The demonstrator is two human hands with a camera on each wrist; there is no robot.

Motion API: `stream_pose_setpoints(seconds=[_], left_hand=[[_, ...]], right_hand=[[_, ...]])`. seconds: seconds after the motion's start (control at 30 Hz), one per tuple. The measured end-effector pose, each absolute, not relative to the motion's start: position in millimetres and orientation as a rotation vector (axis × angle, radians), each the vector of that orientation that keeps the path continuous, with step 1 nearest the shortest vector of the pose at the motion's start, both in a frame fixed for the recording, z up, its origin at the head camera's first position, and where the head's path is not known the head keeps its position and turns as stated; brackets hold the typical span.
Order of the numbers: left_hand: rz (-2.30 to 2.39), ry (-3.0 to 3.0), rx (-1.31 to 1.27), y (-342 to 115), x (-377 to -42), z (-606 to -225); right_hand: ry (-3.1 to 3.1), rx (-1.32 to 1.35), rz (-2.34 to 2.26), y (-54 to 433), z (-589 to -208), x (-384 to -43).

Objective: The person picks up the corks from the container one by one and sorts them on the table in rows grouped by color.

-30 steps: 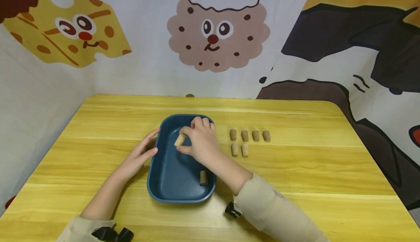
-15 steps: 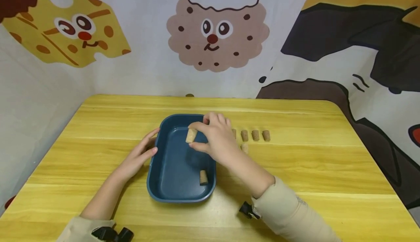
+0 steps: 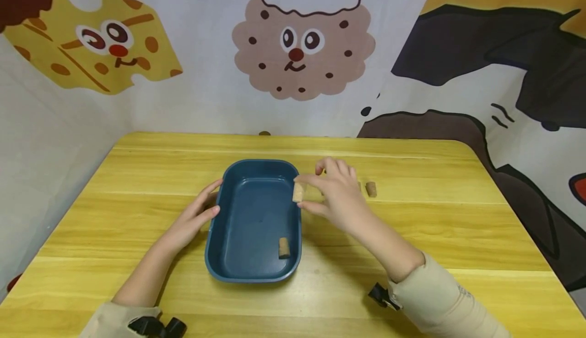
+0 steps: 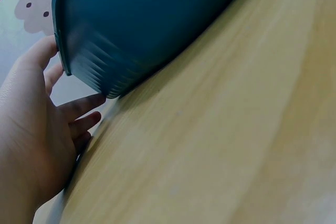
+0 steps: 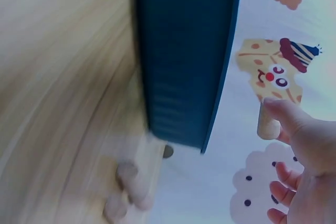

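Observation:
A pale tapered cork [image 3: 298, 192] is pinched between the thumb and index finger of my right hand [image 3: 336, 195], over the right rim of the blue tray [image 3: 247, 226]. The right wrist view shows the same cork [image 5: 268, 123] raised above the rim level, the other fingers loosely bent. My left hand [image 3: 191, 223] touches the tray's left side with spread, fairly straight fingers, one of them up at the rim in the left wrist view. Inside the tray, one brown cork [image 3: 284, 248] stands near the front right corner.
Right of the tray, a brown cork [image 3: 371, 189] stands on the yellow wooden table [image 3: 435, 216]; other corks there are mostly hidden behind my right hand. Several corks [image 5: 115, 208] appear blurred in the right wrist view. A cartoon-printed cloth [image 3: 192, 109] hangs behind the table.
My right hand has lifted the pale cork from the tray's floor and carried it right to the tray's right rim. My left hand and the tray have stayed put.

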State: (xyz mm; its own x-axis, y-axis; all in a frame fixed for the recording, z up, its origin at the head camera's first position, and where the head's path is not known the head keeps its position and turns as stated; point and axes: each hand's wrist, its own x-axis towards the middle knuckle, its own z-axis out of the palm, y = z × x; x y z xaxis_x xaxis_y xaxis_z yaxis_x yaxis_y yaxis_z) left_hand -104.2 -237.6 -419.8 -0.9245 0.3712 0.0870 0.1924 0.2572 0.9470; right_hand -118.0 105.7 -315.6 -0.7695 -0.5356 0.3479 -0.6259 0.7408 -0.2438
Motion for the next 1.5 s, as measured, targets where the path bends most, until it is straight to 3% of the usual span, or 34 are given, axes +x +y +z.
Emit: stream_pose_setpoints(seconds=[0.9,1.5], left_hand=[[1.752,2.357,0.543,-238,-104,-421],[1.773,2.333,0.545,-238,-104,-421]], right_hand=[[-2.676,1.048,0.583,213,-365,-128],[-2.742,1.056,0.591,242,-390,-139]])
